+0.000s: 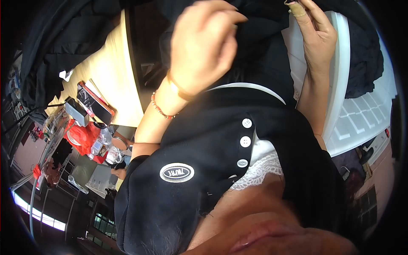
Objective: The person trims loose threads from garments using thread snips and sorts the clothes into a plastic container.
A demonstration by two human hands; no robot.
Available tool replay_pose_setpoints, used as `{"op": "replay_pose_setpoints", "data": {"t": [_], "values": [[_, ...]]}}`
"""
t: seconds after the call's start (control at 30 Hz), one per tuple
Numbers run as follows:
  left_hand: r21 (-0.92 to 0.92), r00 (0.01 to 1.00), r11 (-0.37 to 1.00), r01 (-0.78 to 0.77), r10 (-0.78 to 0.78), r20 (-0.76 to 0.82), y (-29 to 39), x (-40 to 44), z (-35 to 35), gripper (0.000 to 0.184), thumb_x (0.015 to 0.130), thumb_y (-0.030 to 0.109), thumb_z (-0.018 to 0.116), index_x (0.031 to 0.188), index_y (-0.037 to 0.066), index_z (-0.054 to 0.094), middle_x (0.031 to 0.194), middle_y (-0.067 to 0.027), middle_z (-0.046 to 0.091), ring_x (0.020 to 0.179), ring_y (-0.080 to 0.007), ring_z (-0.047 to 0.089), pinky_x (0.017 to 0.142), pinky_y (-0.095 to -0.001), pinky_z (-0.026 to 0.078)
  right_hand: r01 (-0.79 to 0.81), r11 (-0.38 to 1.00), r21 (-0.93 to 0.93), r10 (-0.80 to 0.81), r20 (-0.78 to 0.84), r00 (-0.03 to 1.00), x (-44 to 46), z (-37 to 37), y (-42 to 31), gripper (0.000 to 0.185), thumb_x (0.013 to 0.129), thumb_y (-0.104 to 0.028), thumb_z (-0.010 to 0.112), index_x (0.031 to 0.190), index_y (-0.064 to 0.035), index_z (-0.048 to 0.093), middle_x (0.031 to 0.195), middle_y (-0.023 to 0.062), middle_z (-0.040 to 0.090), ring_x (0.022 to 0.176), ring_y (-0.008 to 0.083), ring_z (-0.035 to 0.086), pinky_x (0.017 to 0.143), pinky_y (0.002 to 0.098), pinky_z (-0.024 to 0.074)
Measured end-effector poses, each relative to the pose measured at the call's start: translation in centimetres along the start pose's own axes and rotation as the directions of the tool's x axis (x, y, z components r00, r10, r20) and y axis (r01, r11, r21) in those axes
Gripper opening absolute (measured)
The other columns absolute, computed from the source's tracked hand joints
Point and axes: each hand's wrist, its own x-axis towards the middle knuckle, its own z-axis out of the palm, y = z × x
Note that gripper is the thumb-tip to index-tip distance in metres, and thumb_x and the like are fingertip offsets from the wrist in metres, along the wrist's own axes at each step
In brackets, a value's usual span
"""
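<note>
My left hand point(204, 46), with a bracelet at the wrist, is raised over black cloth point(263, 51) at the top centre. Motion blurs it. Its fingers are bent and pressed together, and whatever they may pinch is too small to tell. Farther right, my right hand point(318, 40) is held up at the frame's top edge, palm side partly showing. A tan wrap point(297, 9) covers one of its digits. The fingertips come together near a small dark bit, cut off by the edge, that I cannot identify.
A pale wooden tabletop point(121, 63) at left bears a red-edged phone point(97, 104) and black fabric point(72, 46). Below it lies a red plastic bag point(83, 138) among clutter. On the right, a white plastic bin point(342, 63) has dark cloth point(365, 63) over it.
</note>
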Motion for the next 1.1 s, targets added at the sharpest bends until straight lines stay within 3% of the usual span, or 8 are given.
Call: {"op": "replay_pose_setpoints", "data": {"t": [0.2, 0.23, 0.33, 0.47, 0.57, 0.73, 0.93, 1.1], "values": [[0.288, 0.967, 0.945, -0.156, 0.087, 0.238, -3.9, 0.1, 3.6, 0.029, 0.086, -0.004, 0.068, 0.113, 0.003, 0.073, 0.112, -0.0069, 0.072, 0.106, -0.0243, 0.067, 0.096, -0.0345, 0.052, -0.156, 0.984, 0.089, 0.148, 0.099, 0.984, -0.2, 0.4, 1.2, 0.026, 0.096, 0.002, 0.066, 0.122, 0.0021, 0.069, 0.100, 0.0024, 0.069, 0.089, 0.0079, 0.062, 0.080, 0.0206, 0.0481], [0.057, 0.979, 0.994, -0.092, 0.080, 0.188, -4.6, 0.8, 3.5, 0.040, 0.075, -0.014, 0.057, 0.113, -0.005, 0.065, 0.116, -0.0207, 0.060, 0.107, -0.0381, 0.061, 0.094, -0.0410, 0.050, -0.219, 0.965, 0.147, 0.207, 0.092, 0.974, -0.3, 1.1, 1.0, 0.029, 0.093, 0.001, 0.071, 0.121, 0.0025, 0.068, 0.100, 0.0015, 0.067, 0.087, 0.0075, 0.060, 0.078, 0.0210, 0.0484], [0.030, 0.975, 0.999, 0.045, -0.050, 0.215, -4.4, 1.7, 2.9, 0.041, 0.072, -0.014, 0.055, 0.112, -0.006, 0.064, 0.111, -0.0213, 0.060, 0.105, -0.0411, 0.060, 0.093, -0.0421, 0.050, -0.263, 0.963, 0.057, 0.254, 0.128, 0.959, -0.2, 1.7, 3.5, 0.036, 0.088, -0.004, 0.077, 0.122, 0.0022, 0.067, 0.099, 0.0009, 0.065, 0.083, 0.0078, 0.058, 0.076, 0.0215, 0.0486], [0.049, 0.978, 0.994, 0.096, -0.103, 0.184, -6.1, 1.8, 3.4, 0.037, 0.076, -0.015, 0.053, 0.109, -0.003, 0.065, 0.101, -0.0178, 0.060, 0.095, -0.0400, 0.062, 0.085, -0.0396, 0.053, 0.121, 0.867, -0.483, -0.045, 0.166, 0.985, 0.1, 2.6, 4.2, 0.041, 0.077, -0.009, 0.085, 0.112, -0.0002, 0.068, 0.091, 0.0047, 0.065, 0.075, 0.0122, 0.060, 0.068, 0.0275, 0.0490], [-0.092, 0.961, 0.977, 0.194, -0.170, 0.218, -6.7, 1.9, 2.4, 0.027, 0.084, -0.010, 0.060, 0.109, 0.000, 0.069, 0.091, -0.0146, 0.065, 0.084, -0.0304, 0.067, 0.078, -0.0336, 0.054, -0.014, 0.865, -0.501, 0.130, 0.197, 0.972, 0.3, 2.1, 4.4, 0.025, 0.081, -0.007, 0.082, 0.101, 0.0002, 0.069, 0.084, 0.0017, 0.067, 0.073, 0.0100, 0.061, 0.067, 0.0253, 0.0491], [-0.605, 0.760, 0.473, 0.640, -0.506, 0.408, -7.0, 1.7, 0.9, 0.022, 0.093, 0.001, 0.069, 0.114, 0.000, 0.074, 0.109, -0.0072, 0.076, 0.105, -0.0172, 0.069, 0.101, -0.0307, 0.049, -0.310, 0.940, 0.142, 0.289, 0.148, 0.946, 1.6, 1.4, 1.6, 0.011, 0.090, 0.000, 0.074, 0.100, -0.0004, 0.070, 0.085, -0.0013, 0.068, 0.076, 0.0045, 0.060, 0.070, 0.0197, 0.0479], [-0.827, 0.756, 0.202, 0.524, -0.558, 0.343, -4.5, 3.1, -0.2, 0.017, 0.093, 0.006, 0.072, 0.109, 0.001, 0.076, 0.105, -0.0080, 0.076, 0.102, -0.0143, 0.069, 0.098, -0.0275, 0.050, 0.012, 0.997, 0.072, -0.008, -0.055, 0.998, 2.3, 2.7, -2.8, 0.034, 0.092, -0.004, 0.071, 0.124, 0.0025, 0.065, 0.094, -0.0001, 0.062, 0.079, 0.0053, 0.055, 0.072, 0.0188, 0.0423], [-0.856, 0.773, 0.239, 0.458, -0.582, 0.251, -3.7, 3.4, 0.1, 0.017, 0.094, 0.007, 0.071, 0.109, 0.003, 0.076, 0.104, -0.0059, 0.077, 0.100, -0.0121, 0.070, 0.095, -0.0247, 0.049, 0.466, 0.825, -0.320, -0.427, 0.188, 0.885, 1.8, 3.1, -4.1, 0.040, 0.084, -0.011, 0.081, 0.121, 0.0013, 0.070, 0.086, 0.0096, 0.062, 0.070, 0.0187, 0.060, 0.061, 0.0290, 0.0466]]}}
